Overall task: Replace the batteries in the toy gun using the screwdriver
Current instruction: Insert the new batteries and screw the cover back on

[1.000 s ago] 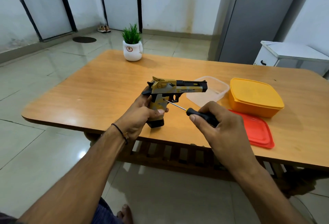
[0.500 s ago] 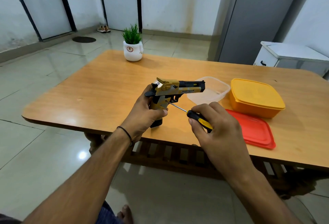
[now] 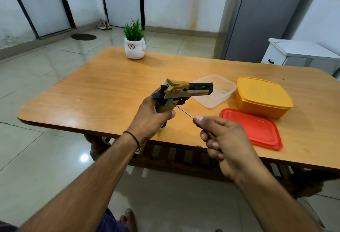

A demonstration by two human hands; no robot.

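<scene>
Red print on the toy gun (image 3: 185, 91): unreadable. Your left hand (image 3: 150, 117) wraps its grip, muzzle at 3 o'clock; your right hand (image 3: 226, 139) curls its fingers round the screwdriver (image 3: 184, 111).

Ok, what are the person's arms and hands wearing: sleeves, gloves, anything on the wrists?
No sleeves or gloves: the left hand and right hand are bare, as are both forearms. A thin black band circles the left wrist. No rings visible.

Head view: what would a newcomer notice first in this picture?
The yellow and black toy gun stands out at the centre, gripped by the left hand. The right hand holds a screwdriver with its tip against the gun's grip. Right of them are a yellow box and a red lid.
</scene>
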